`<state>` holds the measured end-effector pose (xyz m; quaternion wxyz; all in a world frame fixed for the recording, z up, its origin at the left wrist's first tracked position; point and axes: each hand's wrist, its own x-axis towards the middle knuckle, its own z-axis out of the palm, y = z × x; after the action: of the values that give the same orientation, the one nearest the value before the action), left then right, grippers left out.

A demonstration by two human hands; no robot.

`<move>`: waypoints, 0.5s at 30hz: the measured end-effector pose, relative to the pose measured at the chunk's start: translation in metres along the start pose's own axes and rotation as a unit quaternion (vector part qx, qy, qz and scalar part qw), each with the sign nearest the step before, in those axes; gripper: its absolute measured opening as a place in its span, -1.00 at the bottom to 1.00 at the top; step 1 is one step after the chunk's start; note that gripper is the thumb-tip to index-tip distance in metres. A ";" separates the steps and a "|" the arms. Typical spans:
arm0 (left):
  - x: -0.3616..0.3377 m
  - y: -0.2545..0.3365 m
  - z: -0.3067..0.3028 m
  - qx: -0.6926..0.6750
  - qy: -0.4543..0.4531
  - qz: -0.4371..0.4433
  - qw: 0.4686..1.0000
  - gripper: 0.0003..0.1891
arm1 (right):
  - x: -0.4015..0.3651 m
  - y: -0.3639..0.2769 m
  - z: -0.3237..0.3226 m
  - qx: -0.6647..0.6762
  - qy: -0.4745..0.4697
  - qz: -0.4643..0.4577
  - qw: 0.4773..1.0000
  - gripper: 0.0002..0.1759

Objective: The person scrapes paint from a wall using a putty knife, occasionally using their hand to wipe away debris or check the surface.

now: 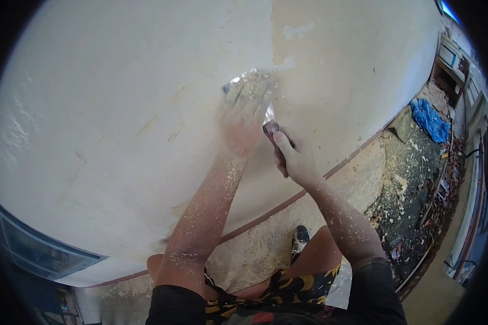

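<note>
My right hand [295,157] is wrapped round the dark handle of a scraper [269,115], whose metal blade points up along the pale wall [135,70]. Just left of the blade is my left hand [246,116], smeared by motion, its fingers pointing up. Around its fingertips lies a shiny, crumpled silvery patch [249,81] with loose flakes; whether the hand holds it is too blurred to tell. Pale flakes cover both forearms. A beige area [309,49] of the wall borders the whiter surface above the hands.
A reddish-brown strip [260,219] runs along the wall's base. Flakes and leaves litter the ground [406,173] at the right, near a blue plastic sheet [431,120]. My shoe [300,241] stands near the wall. A blue-framed window [43,244] is at the lower left.
</note>
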<state>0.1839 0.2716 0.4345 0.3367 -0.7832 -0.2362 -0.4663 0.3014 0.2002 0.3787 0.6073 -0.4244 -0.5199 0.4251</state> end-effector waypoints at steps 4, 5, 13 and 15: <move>0.090 -0.034 -0.016 0.082 0.080 0.036 0.993 -0.65 | 0.037 -0.080 0.006 -0.018 -0.012 -0.048 0.999 -0.55; 0.078 -0.035 -0.011 0.063 0.068 0.050 0.994 -0.66 | 0.037 -0.081 0.008 0.004 -0.024 -0.048 0.999 -0.54; 0.017 -0.010 -0.002 0.007 0.001 0.040 0.999 -0.65 | -0.004 -0.021 0.010 0.009 0.022 0.020 1.000 -0.50; 0.079 -0.032 -0.009 0.040 0.048 0.046 0.997 -0.63 | 0.025 -0.079 0.006 0.001 0.007 -0.034 0.999 -0.51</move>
<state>0.1923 0.2905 0.5179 0.3998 -0.7561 -0.2017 -0.4772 0.3042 0.2027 0.4613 0.6256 -0.4087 -0.5293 0.4017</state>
